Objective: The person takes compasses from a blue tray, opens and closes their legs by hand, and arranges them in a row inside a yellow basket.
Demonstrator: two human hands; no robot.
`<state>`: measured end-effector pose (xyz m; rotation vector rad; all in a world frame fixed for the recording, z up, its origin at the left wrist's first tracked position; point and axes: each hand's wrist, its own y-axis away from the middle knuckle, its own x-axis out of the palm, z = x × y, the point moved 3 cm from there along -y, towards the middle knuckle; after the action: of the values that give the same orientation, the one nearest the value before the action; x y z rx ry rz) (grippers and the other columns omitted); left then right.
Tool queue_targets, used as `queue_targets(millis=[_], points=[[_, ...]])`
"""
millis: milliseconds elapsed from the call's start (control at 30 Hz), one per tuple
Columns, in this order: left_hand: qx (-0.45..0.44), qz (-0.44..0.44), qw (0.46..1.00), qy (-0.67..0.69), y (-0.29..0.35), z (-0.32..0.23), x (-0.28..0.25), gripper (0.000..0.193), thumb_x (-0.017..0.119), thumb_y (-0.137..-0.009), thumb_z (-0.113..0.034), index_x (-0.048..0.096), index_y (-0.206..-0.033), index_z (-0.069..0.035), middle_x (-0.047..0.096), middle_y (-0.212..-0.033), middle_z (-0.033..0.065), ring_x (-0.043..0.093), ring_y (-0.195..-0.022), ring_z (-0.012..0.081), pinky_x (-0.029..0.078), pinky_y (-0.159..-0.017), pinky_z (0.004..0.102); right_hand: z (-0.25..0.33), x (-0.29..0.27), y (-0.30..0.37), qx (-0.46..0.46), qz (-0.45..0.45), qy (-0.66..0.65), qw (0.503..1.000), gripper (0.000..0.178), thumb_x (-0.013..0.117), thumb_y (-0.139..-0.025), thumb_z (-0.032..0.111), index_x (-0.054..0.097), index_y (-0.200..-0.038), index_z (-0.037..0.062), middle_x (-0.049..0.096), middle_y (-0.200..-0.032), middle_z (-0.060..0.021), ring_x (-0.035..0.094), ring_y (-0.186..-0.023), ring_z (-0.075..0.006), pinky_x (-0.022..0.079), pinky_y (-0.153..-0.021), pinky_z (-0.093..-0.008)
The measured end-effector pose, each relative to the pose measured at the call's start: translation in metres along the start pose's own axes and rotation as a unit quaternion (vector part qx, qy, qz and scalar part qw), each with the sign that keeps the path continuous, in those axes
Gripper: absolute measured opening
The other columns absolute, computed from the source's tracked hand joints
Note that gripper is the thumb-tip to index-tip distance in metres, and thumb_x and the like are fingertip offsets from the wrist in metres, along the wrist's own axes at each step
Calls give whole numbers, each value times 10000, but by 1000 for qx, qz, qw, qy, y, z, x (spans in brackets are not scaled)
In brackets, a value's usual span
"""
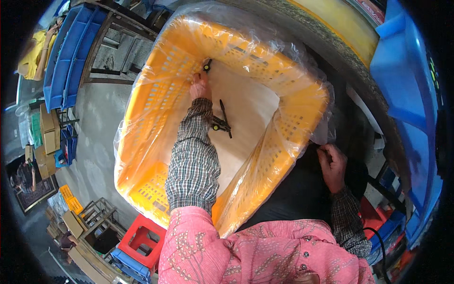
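My left hand point(200, 88) reaches deep into a yellow-orange perforated plastic crate point(302, 106). Its fingers close on a small black part with a yellow-green round end point(207, 66), by the crate's far left corner. Several similar thin black parts point(222, 122) lie crossed on the pale bottom, beside my left forearm. A clear plastic liner point(323, 130) covers the crate's walls and hangs over its rim. My right hand point(333, 166) is outside the crate, just off its right side above dark cloth, with curled fingers; what they hold, if anything, is hidden.
Large blue plastic bins point(402, 71) stand along the right, beside a worn bench edge point(350, 52). A red stool point(142, 240) is at the lower left. Farther left are stacked blue trays point(73, 57), cardboard boxes point(48, 125) and a person in yellow point(40, 52).
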<state>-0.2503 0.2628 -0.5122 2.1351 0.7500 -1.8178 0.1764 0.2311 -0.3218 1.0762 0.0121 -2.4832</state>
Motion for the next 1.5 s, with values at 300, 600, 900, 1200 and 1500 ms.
queue_targets(millis=[300, 600, 900, 1200, 1500], points=[[232, 146, 959, 72, 81, -11, -32, 301, 582, -808, -45, 585, -1085, -163, 549, -1120, 113, 620, -879, 316, 534, -691, 407, 0, -1, 3, -2, 0, -11, 1000, 90, 609, -853, 56, 596, -931, 13, 623, -787, -89, 600, -673, -171, 464, -597, -296], [335, 169, 927, -20, 83, -14, -41, 207, 542, -794, -103, 593, -992, -139, 479, -1115, 89, 582, -928, 267, 528, -731, 381, -1, -4, 5, -30, -12, -9, 999, 84, 604, -851, 43, 596, -932, 19, 625, -793, -87, 599, -668, -166, 465, -599, -283], [195, 231, 950, 80, 84, 10, -44, 211, 593, -788, -54, 591, -999, -74, 599, -984, 108, 614, -884, 294, 513, -736, 389, 1, -4, 2, -33, -11, -22, 999, 86, 605, -859, 50, 595, -936, 15, 633, -795, -80, 602, -661, -146, 469, -597, -277], [-50, 90, 977, 186, 76, 32, -24, 181, 691, -733, -100, 666, -904, -47, 627, -836, 167, 635, -805, 317, 511, -719, 401, 3, -5, 2, -24, -10, -17, 1000, 71, 604, -857, 48, 600, -921, 17, 628, -769, -81, 602, -652, -146, 459, -576, -278], [-100, 60, 982, 151, 74, 33, -15, 199, 682, -745, -114, 670, -940, -79, 628, -906, 158, 627, -812, 318, 503, -748, 405, -2, -2, 1, -30, -13, -12, 999, 73, 604, -849, 42, 602, -917, 16, 630, -780, -91, 601, -653, -173, 458, -585, -287]])
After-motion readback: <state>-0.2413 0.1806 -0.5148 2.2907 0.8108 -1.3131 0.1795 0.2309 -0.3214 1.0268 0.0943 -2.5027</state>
